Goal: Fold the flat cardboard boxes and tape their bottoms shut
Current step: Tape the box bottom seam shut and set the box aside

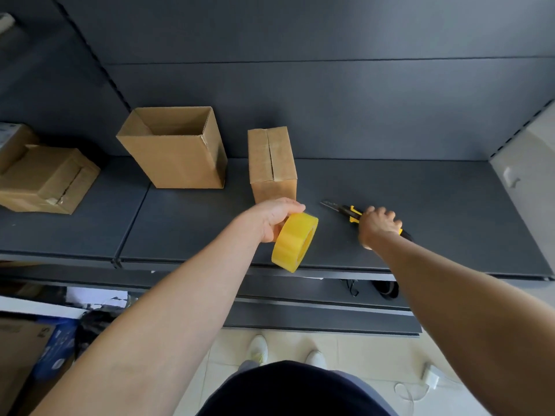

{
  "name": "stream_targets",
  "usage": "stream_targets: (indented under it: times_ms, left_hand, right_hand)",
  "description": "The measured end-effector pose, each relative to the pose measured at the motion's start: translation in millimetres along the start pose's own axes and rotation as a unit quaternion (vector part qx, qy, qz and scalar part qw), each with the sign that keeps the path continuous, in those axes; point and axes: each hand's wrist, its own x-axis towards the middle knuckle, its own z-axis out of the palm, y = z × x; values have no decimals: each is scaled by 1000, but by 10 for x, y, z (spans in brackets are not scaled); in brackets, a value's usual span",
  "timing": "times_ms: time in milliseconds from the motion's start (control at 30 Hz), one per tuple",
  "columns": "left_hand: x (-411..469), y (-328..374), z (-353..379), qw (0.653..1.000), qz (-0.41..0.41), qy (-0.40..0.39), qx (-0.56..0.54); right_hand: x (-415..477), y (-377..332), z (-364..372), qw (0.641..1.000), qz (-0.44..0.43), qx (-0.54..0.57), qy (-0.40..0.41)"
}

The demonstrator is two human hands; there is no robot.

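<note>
Left hand clenched round yellow translucent tape roll; right hand wraps yellow-black utility knife w/ blade out. Just behind left hand, small brown cardboard box stands on dark grey shelf. I judge risk: exposed blade nicks fingers/box if swung carelessly.

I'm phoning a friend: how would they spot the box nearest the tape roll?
On the dark shelf, look mid-way along, just behind the left hand holding the yellow tape roll. The box stands there, narrow, flaps closed with a seam on top, unlike the wider open box to its left.
</note>
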Motion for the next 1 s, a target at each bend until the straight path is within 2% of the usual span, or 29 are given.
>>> stream_targets:
  times_ms: [167, 267, 333, 467, 533, 567, 633, 733, 800, 867, 1000]
  left_hand:
    - [76, 47, 246, 1000, 24, 12, 12]
    - [114, 86, 375, 999, 31, 16, 10]
    - [137, 116, 454, 999, 34, 16, 7]
    - [165, 185, 613, 999, 44, 28, 3]
    - [177, 214, 690, 998, 53, 37, 10]
    - [183, 229, 730, 997, 58, 44, 16]
    - [182, 256, 809, 996, 70, 57, 27]
    - [184, 274, 900, 991, 99, 65, 65]
    - [164, 272, 926, 988, 114, 57, 88]
    - [144, 259, 939, 988, 120, 26, 89]
    - [57, 281, 845, 993, 103, -38, 31]
  right_hand:
    - [32, 129, 0, 999, -27, 27, 22]
    - [6, 173, -24, 995, -68, 40, 65]
    - [-11, 168, -79, 987, -84, 122, 58]
    - [-39, 217, -264, 952, -23, 298, 71]
    - [-88, 216, -367, 939, 4, 342, 41]
    - [-116, 208, -398, 922, 28, 386, 8]
    - [-168, 177, -447, 847, 79, 515, -109]
    - [-190, 197, -465, 751, 75, 620, -216]
    - [-198, 215, -476, 699, 81, 674, -225]
    - [-131, 209, -481, 656, 100, 720, -202]
    - [-28, 350, -516, 606, 159, 773, -105]
